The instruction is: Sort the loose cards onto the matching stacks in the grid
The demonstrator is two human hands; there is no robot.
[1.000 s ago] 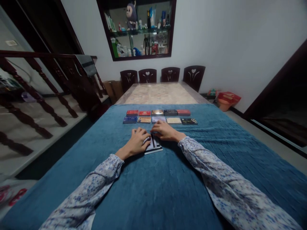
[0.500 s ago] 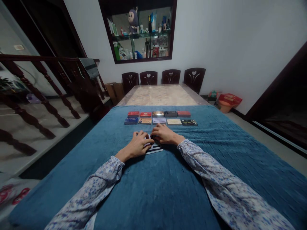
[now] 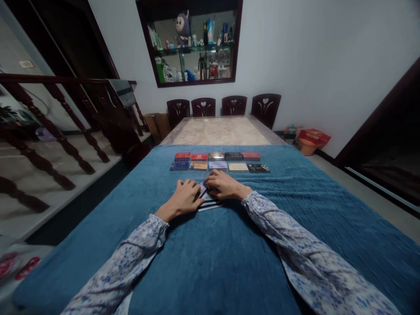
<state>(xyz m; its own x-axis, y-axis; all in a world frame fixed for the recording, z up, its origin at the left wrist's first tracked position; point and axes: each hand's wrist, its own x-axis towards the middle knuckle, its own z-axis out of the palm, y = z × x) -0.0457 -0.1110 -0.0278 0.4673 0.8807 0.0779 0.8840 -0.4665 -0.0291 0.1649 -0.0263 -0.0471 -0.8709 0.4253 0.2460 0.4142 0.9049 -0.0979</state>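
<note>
A fanned set of cards (image 3: 210, 204) with dark and white stripes lies on the blue cloth in front of me. My left hand (image 3: 184, 197) curls round their left side, thumb at the near part and fingers toward the far edge. From the right, my right hand (image 3: 225, 185) bends its fingers down onto the far right part of the same cards. Fingertips of both hands are partly hidden. Just beyond, two rows of card stacks stand on the cloth, among them a lilac stack (image 3: 218, 166), a cream stack (image 3: 238, 167) and a dark blue stack (image 3: 180, 166).
The blue cloth (image 3: 210, 271) covers the near part of a long table, whose marble-patterned top (image 3: 213, 130) shows beyond. Several dark chairs (image 3: 203, 106) stand at the far end. A wooden railing (image 3: 65, 109) runs along the left, and a red bag (image 3: 314, 136) sits at right.
My left hand has slid slightly to the left, so more of the cards shows between the hands. The right hand has shifted a little left. The card stacks have stayed put.
</note>
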